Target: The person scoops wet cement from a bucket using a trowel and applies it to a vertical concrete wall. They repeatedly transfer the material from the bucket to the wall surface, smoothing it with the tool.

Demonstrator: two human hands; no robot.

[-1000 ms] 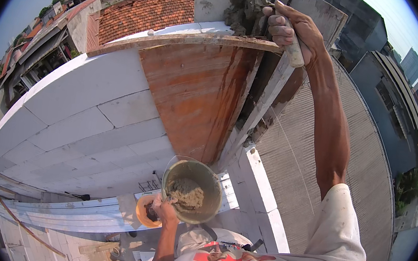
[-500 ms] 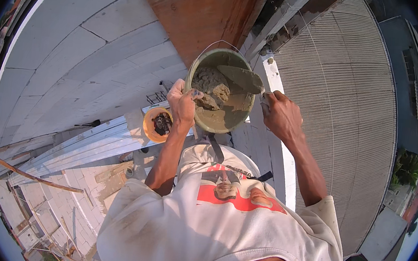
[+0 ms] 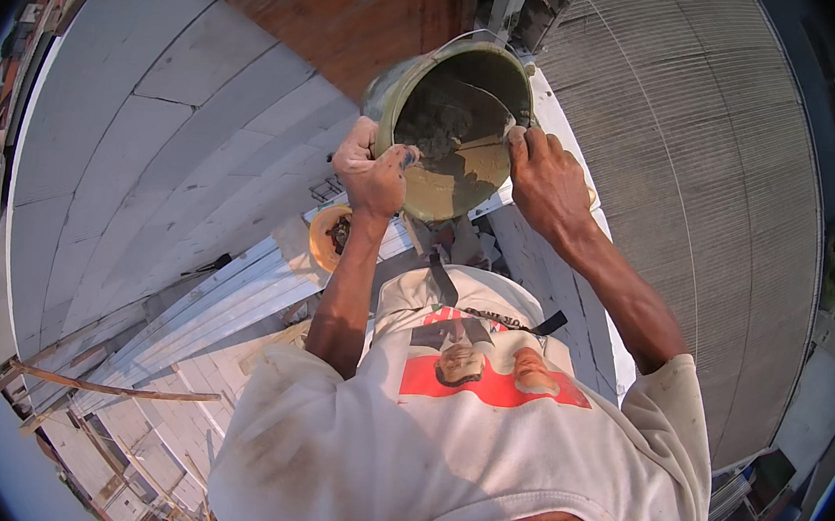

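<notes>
A green bucket (image 3: 385, 97) hangs in front of me, tilted so that its mouth faces me. My left hand (image 3: 374, 174) is closed on its left rim, the thumb over the edge and the fingers round the outside wall. Inside lies wet grey mortar (image 3: 435, 127), with a smear of it along the near wall. My right hand (image 3: 550, 185), at the right rim, is closed round the handle of a trowel (image 3: 487, 109). The trowel's mortar-coated blade reaches into the bucket; part of it blends into the shadow there.
To the left rises a wall of pale grey blocks (image 3: 163, 136). A brown wooden panel (image 3: 361, 14) stands beyond the bucket. Below, an orange bucket (image 3: 324, 237) holds dark pieces. A narrow white ledge (image 3: 610, 349) and a corrugated roof (image 3: 676, 185) lie to my right.
The bucket has moved up and slightly right and tipped more towards me. Both hands went with it. The trowel has gone deeper inside, my right hand now close against the rim.
</notes>
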